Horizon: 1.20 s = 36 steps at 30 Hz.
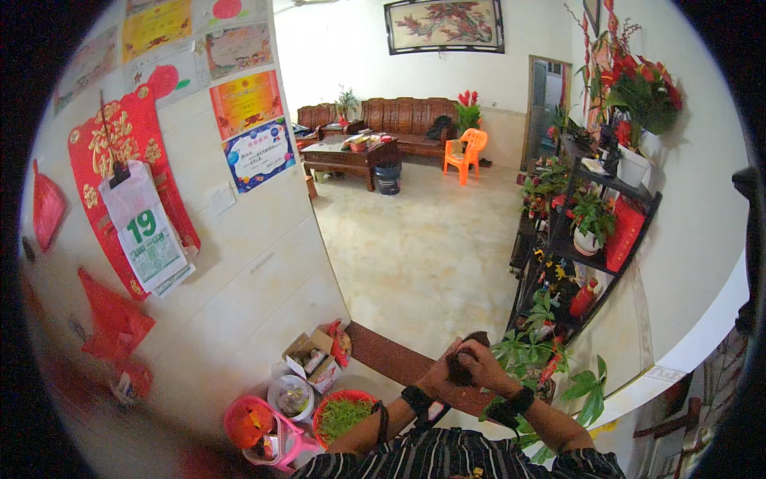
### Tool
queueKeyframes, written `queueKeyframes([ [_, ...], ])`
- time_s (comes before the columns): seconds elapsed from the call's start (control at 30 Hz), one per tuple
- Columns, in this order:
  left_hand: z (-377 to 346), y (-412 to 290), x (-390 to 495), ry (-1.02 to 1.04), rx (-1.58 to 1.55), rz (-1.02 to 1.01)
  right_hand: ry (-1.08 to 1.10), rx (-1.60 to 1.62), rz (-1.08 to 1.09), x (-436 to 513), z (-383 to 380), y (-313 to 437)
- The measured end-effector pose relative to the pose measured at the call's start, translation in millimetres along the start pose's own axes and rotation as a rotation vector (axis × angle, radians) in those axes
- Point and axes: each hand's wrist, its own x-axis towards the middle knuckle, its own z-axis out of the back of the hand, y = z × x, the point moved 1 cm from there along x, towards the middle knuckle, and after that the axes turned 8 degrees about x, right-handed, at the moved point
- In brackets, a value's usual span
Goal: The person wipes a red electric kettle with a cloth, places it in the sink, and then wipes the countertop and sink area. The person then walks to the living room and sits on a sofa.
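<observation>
Both of my hands meet in front of my body, low and right of the middle of the head view. A dark brown, soft-looking item (461, 374), perhaps cloth, lies between them; its exact kind cannot be told. My left hand (440, 374) is against its left side, and its fingers are partly hidden. Over the top of the item bend the fingers of my right hand (483, 365), gripping it. Dark bands circle both wrists. Beneath the hands, a reddish-brown floor strip (389, 356) crosses the pale floor.
At the lower left stand a red basket of greens (344, 416), a clear tub (291, 397), an open cardboard box (323, 374) and a pink basket (299, 446). A black shelf (583, 260) with potted plants lines the right wall. Farther off are an orange chair (465, 157) and a wooden table (350, 158).
</observation>
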Motion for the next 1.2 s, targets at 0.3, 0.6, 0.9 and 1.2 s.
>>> queueKeyframes([
  [0.3, 12, -34, -40, -0.542, 1.101, -0.554, -0.072, -0.702, 0.057, 54, -47, -19],
  [0.6, -53, -52, -63, -0.664, 0.732, -0.568, 0.001, -0.821, -0.214, 104, -6, -46],
  [0.9, 34, -86, -80, -1.284, 1.561, -0.403, 0.23, -0.652, -0.241, 82, -104, -13],
  [1.2, 45, -62, -143, -0.971, 1.069, -0.639, 0.552, -0.752, 0.098, 102, -161, -29],
])
